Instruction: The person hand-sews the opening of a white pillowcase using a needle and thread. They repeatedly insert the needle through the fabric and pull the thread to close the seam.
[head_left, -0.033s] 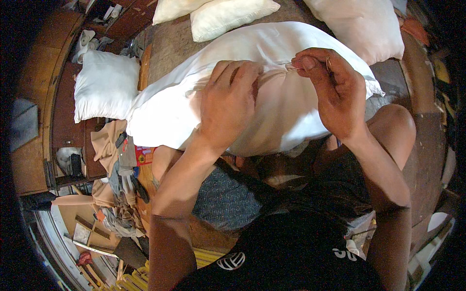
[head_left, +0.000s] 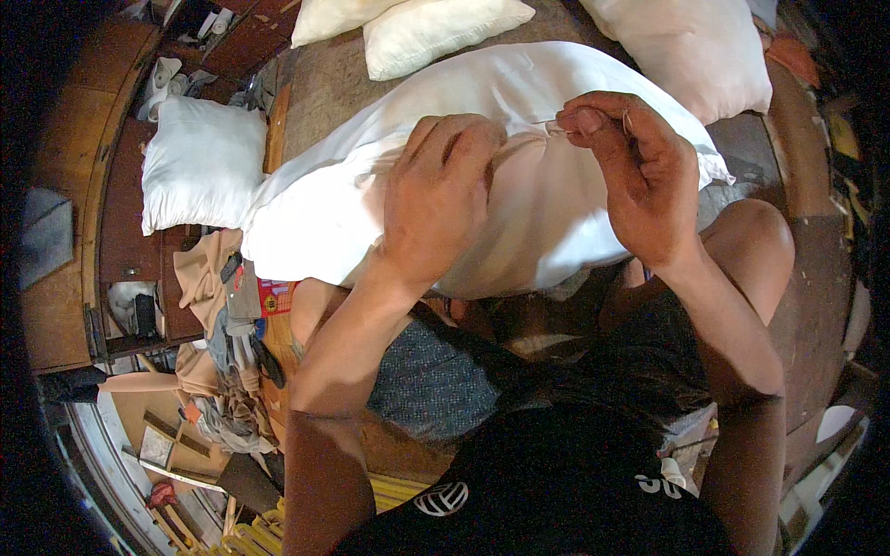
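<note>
A large white pillow (head_left: 547, 218) lies across my lap, its cloth drawn into a small pucker near the far middle. My left hand (head_left: 440, 195) is closed on the pillow's cloth just left of that pucker, its fingertips partly hidden behind the knuckles. At the right of the pucker, my right hand (head_left: 644, 171) pinches a thin sewing needle (head_left: 549, 122) between thumb and forefinger, the tip pointing left at the cloth. A fine loop, seemingly thread, shows by the curled fingers of that hand.
A small white pillow (head_left: 204, 162) rests at the left beside wooden cabinets (head_left: 69, 120). Further pillows lie at the back, a cream one (head_left: 445, 32) and a larger one (head_left: 691, 56) at the right. Crumpled clothes (head_left: 227, 398) are heaped at the lower left.
</note>
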The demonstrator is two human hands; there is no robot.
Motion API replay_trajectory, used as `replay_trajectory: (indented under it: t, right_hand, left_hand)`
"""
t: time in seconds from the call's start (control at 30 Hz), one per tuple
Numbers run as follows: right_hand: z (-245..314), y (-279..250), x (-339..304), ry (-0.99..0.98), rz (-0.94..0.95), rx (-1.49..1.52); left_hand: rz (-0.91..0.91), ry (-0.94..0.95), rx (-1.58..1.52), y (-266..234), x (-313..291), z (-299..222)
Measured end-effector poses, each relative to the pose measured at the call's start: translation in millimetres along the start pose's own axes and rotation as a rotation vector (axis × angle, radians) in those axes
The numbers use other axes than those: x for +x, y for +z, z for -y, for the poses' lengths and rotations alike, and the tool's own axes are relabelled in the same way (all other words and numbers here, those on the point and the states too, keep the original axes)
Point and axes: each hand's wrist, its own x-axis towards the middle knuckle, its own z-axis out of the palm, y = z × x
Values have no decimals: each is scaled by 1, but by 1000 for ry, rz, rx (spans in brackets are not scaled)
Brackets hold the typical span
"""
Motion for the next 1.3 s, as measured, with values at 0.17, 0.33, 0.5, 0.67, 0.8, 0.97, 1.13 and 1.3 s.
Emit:
replay_trajectory:
  t: [0.17,0.33,0.5,0.67,0.8,0.97,1.13,1.3]
  right_hand:
    - [0,-1,0,-47,15,14]
    - [3,-2,1,-98,28,-94]
    - [2,-1,0,-103,14,-130]
    - [1,1,0,-118,1,-167]
    - [-2,2,0,-127,-4,-193]
    - [0,0,2,-103,34,-235]
    - [-1,1,3,-94,26,-234]
    - [-4,2,2,-137,23,-262]
  left_hand:
    - [17,35,-75,-1,2,-2]
    - [27,83,-15,5,-3,6]
    - [-21,70,-31,7,-3,4]
    - [-7,50,-64,5,-5,6]
    - [-12,58,-76,4,-4,5]
    - [-32,64,-78,2,-1,-3]
    - [8,78,-61,3,-2,-1]
    - [4,78,-21,6,-2,3]
